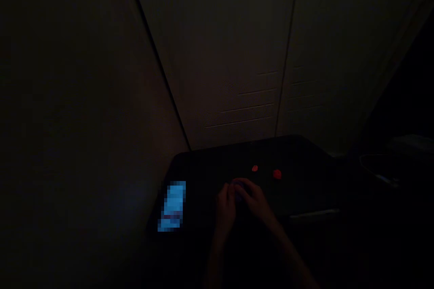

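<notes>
In the dim head view, my left hand [226, 199] and my right hand [251, 193] meet over a dark table. Between them is a small purple lump [238, 192], mostly covered by the fingers; its kind is too dark to make out. Both hands are closed around it. Just beyond my hands lies a small pinkish-orange piece [255, 168]. A larger red lump [277, 174] rests to its right, apart from my right hand.
The dark table [206, 162] has rounded corners and stands against a panelled surface [237, 54] with grooves. A lit, pixelated screen [174, 205] lies at the table's left side. A pale strip [314, 215] runs along the near right edge. Pale, unclear items sit far right.
</notes>
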Demonstrator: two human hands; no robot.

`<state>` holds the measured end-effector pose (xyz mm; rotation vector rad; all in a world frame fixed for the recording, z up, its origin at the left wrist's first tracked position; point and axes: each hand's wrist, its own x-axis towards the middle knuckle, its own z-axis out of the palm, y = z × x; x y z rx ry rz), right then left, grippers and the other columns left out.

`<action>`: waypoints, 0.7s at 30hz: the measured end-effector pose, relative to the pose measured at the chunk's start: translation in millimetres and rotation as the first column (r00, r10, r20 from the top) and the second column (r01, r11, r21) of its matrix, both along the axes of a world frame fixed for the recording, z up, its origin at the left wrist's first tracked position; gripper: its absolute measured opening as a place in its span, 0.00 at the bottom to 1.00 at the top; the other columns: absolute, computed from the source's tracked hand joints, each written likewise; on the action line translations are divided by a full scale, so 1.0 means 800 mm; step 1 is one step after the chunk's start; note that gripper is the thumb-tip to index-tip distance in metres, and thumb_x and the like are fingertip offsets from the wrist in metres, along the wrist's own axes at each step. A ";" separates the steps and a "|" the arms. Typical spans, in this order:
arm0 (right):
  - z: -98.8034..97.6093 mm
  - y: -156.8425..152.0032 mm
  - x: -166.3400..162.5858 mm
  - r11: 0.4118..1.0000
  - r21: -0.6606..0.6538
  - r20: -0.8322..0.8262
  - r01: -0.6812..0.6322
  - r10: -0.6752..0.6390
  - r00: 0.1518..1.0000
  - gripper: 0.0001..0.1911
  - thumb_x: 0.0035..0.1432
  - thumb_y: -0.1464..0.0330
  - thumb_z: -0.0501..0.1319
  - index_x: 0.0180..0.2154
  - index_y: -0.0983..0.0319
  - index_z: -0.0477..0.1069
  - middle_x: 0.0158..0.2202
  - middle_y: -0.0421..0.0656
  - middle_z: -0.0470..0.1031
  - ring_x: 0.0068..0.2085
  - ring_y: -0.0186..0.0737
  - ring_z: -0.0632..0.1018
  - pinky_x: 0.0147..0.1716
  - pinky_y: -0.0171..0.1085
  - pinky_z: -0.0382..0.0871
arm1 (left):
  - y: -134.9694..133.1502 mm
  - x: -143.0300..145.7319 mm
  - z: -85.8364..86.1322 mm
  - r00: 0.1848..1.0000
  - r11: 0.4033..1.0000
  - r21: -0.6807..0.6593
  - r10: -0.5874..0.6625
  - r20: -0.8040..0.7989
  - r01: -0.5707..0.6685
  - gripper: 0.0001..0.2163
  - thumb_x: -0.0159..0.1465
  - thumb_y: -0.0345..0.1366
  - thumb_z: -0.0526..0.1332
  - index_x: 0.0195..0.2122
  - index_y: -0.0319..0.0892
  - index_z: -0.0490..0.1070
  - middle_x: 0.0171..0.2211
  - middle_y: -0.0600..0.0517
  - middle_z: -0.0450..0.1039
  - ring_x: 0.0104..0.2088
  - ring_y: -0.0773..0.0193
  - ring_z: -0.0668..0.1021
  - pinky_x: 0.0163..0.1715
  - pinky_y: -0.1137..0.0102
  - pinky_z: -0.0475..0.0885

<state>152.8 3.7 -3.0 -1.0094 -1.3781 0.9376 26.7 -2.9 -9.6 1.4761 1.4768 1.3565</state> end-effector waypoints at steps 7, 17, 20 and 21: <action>-0.001 -0.001 -0.003 1.000 0.005 0.008 0.010 -0.010 1.000 0.17 0.63 0.54 0.62 0.46 0.58 0.78 0.45 0.45 0.83 0.48 0.49 0.81 0.50 0.43 0.74 | 0.002 -0.001 0.003 0.999 0.999 0.010 -0.052 -0.010 0.052 0.23 0.69 0.54 0.52 0.36 0.40 0.75 0.34 0.45 0.78 0.36 0.56 0.78 0.38 0.66 0.70; -0.002 0.005 0.006 0.997 -0.037 -0.065 0.062 -0.064 0.996 0.20 0.59 0.50 0.65 0.41 0.59 0.80 0.42 0.46 0.83 0.44 0.50 0.81 0.48 0.44 0.74 | 0.002 0.000 0.010 0.992 0.992 -0.010 -0.124 -0.030 0.123 0.22 0.67 0.55 0.57 0.39 0.39 0.76 0.34 0.48 0.78 0.36 0.58 0.78 0.37 0.68 0.70; -0.002 0.006 0.005 0.998 -0.043 -0.039 0.049 -0.051 0.998 0.20 0.59 0.50 0.64 0.40 0.60 0.80 0.41 0.46 0.83 0.44 0.50 0.81 0.48 0.44 0.73 | 0.001 -0.001 0.009 0.992 0.993 -0.005 -0.120 -0.039 0.120 0.21 0.68 0.53 0.56 0.39 0.39 0.76 0.35 0.47 0.78 0.36 0.57 0.78 0.37 0.67 0.71; -0.003 0.007 0.005 0.998 -0.045 -0.036 0.045 -0.047 0.998 0.20 0.59 0.50 0.64 0.40 0.60 0.80 0.41 0.46 0.83 0.44 0.50 0.81 0.47 0.44 0.73 | 0.001 -0.001 0.009 0.993 0.994 -0.008 -0.113 -0.045 0.113 0.21 0.68 0.53 0.56 0.39 0.39 0.76 0.35 0.46 0.78 0.36 0.57 0.79 0.38 0.66 0.71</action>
